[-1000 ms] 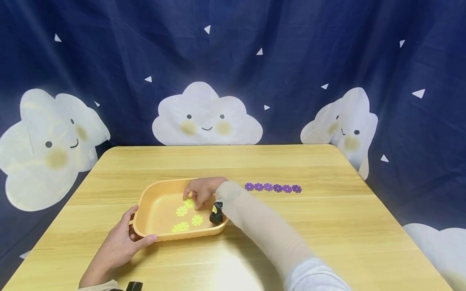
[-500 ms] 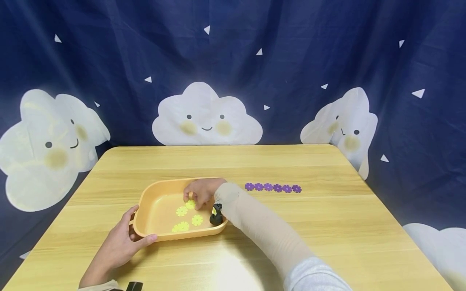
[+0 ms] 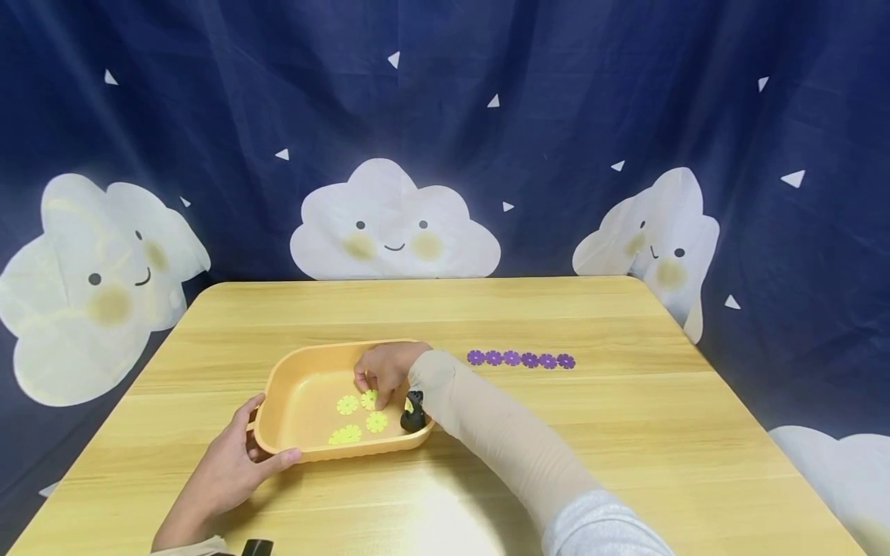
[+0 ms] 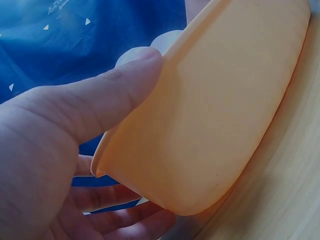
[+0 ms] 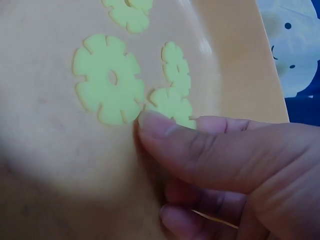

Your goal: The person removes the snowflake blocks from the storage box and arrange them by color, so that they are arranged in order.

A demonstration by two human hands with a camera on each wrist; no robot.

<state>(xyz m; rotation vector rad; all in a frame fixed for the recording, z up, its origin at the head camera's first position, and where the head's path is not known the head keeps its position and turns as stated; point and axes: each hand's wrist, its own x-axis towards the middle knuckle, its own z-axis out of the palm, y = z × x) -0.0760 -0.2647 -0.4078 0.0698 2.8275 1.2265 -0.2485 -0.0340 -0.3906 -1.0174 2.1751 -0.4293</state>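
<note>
A shallow orange tray [image 3: 292,417] stands left of the table's middle. My left hand [image 3: 225,466] grips its left end, thumb over the near rim and fingers around the end; the left wrist view shows the thumb pressed to the tray wall [image 4: 210,110]. Inside the tray my right hand [image 3: 386,367] reaches down and pinches a yellow flower-shaped disc [image 5: 172,105] between thumb and fingers, partly hidden by the thumb. Several more yellow discs [image 3: 347,405] lie flat on the tray floor around it, one large in the right wrist view [image 5: 107,80].
Six-slot-edged purple discs [image 3: 512,357] form a straight row on the wooden table [image 3: 626,432], right of the tray. A black wrist camera [image 3: 413,411] sits under my right wrist, over the tray's right end. A dark blue cloud-print curtain [image 3: 542,77] hangs behind.
The yellow disc at my right fingers has slid slightly right and toward me, the fingers moving with it. My left hand and the tray stay put.
</note>
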